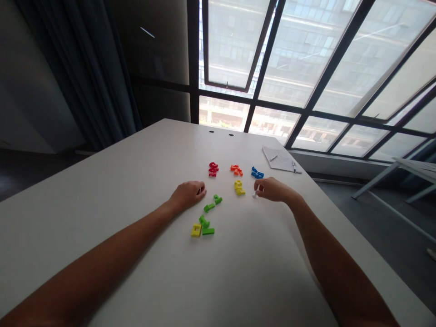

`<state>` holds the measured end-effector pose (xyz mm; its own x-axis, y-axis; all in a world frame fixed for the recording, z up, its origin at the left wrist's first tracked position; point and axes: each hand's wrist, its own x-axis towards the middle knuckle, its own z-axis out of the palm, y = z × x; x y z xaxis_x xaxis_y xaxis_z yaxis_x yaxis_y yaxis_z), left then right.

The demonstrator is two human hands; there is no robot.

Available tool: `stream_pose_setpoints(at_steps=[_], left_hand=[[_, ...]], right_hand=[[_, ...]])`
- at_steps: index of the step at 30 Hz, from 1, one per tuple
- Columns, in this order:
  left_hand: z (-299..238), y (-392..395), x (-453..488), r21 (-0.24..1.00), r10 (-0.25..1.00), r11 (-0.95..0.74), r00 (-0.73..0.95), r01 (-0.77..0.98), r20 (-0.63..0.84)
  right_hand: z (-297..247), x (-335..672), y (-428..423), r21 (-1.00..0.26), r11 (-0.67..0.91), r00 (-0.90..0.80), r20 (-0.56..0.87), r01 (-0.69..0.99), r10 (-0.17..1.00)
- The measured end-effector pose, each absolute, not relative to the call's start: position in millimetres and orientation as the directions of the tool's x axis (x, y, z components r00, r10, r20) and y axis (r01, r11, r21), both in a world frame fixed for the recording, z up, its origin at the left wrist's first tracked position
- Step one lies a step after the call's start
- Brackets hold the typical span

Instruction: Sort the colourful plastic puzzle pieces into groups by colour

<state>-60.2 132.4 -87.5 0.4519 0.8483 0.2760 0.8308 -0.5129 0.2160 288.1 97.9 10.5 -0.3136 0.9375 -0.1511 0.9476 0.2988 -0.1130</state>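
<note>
A dark curtain [81, 59] is hanging at the far left, and a white table [85, 181] is extending across the view. The left hand [186, 195] is resting on the tabletop with its fingers curled inward and together; whether they are closing on anything cannot be determined from this view. Green plastic blocks [209, 207] are lying just below and to the right of this hand, with a yellow block [196, 230] sitting at their lower left, and the left hand is the nearer hand to both. Farther up the tabletop, red blocks [213, 169] and orange blocks [236, 170] are sitting in separate small piles, with more yellow blocks [239, 187] lying below the orange ones. The right hand [274, 190] is pinching a small white peg [256, 193] at its fingertips, the peg lying to the left of the hand, its long axis tilting down toward the tabletop. Blue blocks [257, 172] are sitting just above the peg, and the yellow pile is lying just to its left, leaving a narrow gap. Open tabletop is extending toward the person below both hands, while the right table edge is running diagonally past sheets of paper [279, 159] and a pen [293, 167]
</note>
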Motion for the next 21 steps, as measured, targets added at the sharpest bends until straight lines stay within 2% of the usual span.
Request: stream_pose_setpoints(at_steps=[3,7,14,21], left_hand=[[-87.4,132.6,-60.1,0.217,0.85,-0.51,0.448,0.833,0.276],[-86.8,131.9,-60.1,0.22,0.852,-0.507,0.447,0.833,0.273],[-85.2,130.8,-59.9,0.221,0.854,-0.505,0.447,0.834,0.264],[-85.1,130.9,-59.6,0.222,0.858,-0.499,0.442,0.838,0.261]], right_hand=[[1.1,308.9,109.4,-0.105,0.222,-0.23,-0.064,0.969,0.971],[-10.6,319.1,116.0,-0.072,0.197,-0.2,-0.026,0.978,0.979],[-19.9,320.0,116.6,0.007,0.119,-0.117,-0.118,0.993,0.986],[-24.0,318.1,117.0,0.073,0.093,-0.084,-0.114,0.993,0.99]])
